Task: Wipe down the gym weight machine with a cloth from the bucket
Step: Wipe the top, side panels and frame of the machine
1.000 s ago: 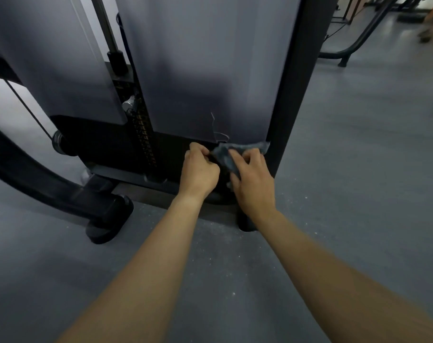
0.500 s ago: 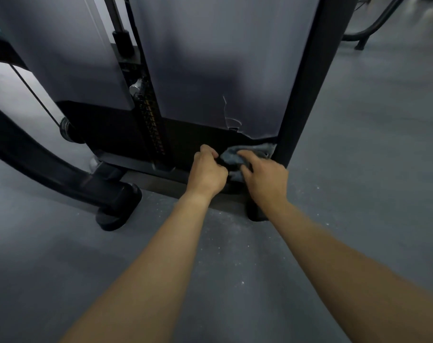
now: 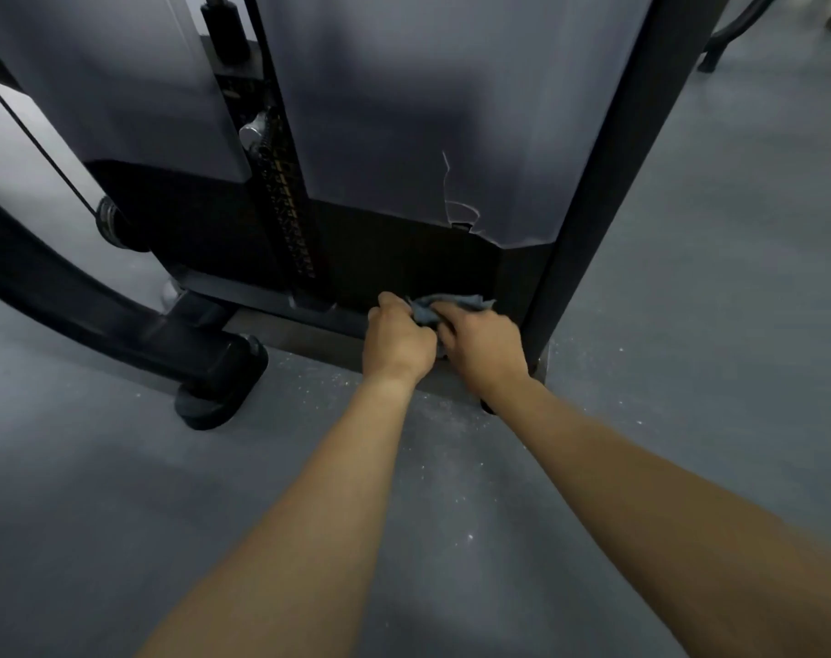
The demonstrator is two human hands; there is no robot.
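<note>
A grey-blue cloth is bunched between both hands at the foot of the weight machine. My left hand grips its left end with curled fingers. My right hand holds the right part against the machine's dark lower panel. Above it hangs the translucent grey shroud, cracked near its bottom edge. No bucket is in view.
A black upright post stands just right of my hands. The weight stack with its pin and a cable pulley are to the left. A curved black frame leg with a rubber foot rests on the dusty grey floor.
Both hands and the cloth have dropped from the shroud's bottom edge to the base of the dark panel. The cloth is more bunched. My view has come closer to the machine.
</note>
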